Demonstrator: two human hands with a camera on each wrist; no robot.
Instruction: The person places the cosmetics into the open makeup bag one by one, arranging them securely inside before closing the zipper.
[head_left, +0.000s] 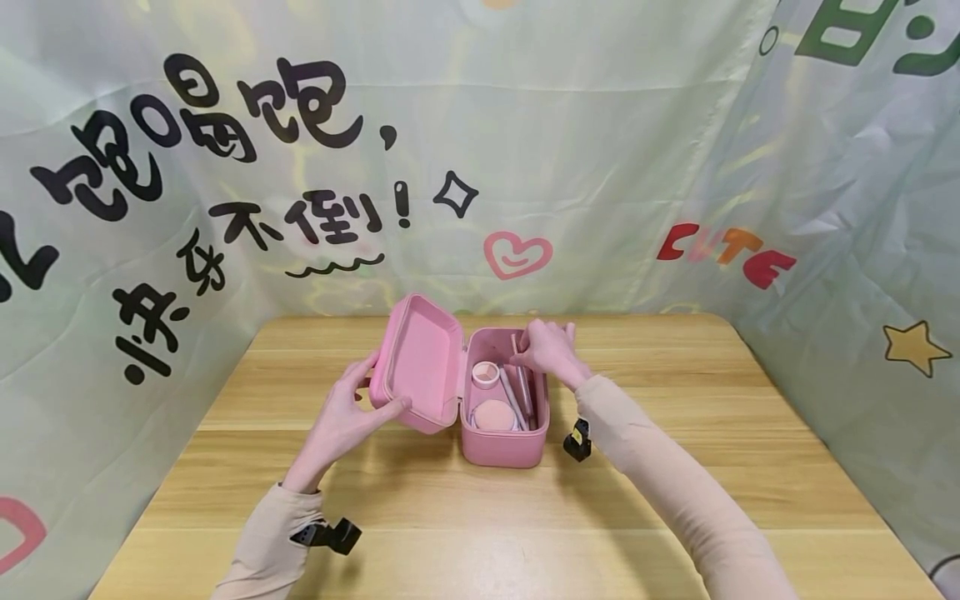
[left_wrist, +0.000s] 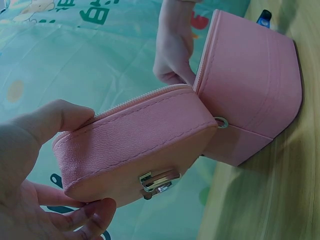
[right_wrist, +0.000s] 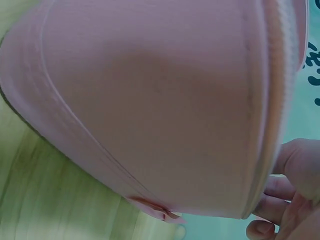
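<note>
A pink zippered cosmetic case (head_left: 504,451) stands on the table, its lid (head_left: 420,354) swung out to the left. My left hand (head_left: 343,414) grips the lid's outer edge, thumb on the zipper rim and fingers underneath, as the left wrist view shows. My right hand (head_left: 551,348) reaches over the back right rim and pinches a slim pinkish stick (head_left: 515,342) inside the case; its exact kind is hard to tell. Within the case lie a round powder puff (head_left: 494,415), a small round pot (head_left: 485,375) and a pale slender stick (head_left: 513,398).
The wooden table (head_left: 480,533) runs back to a printed fabric backdrop (head_left: 600,150), which also hangs at both sides. A gold clasp (left_wrist: 160,181) is on the lid's outside, and a metal ring (left_wrist: 221,122) sits near the hinge.
</note>
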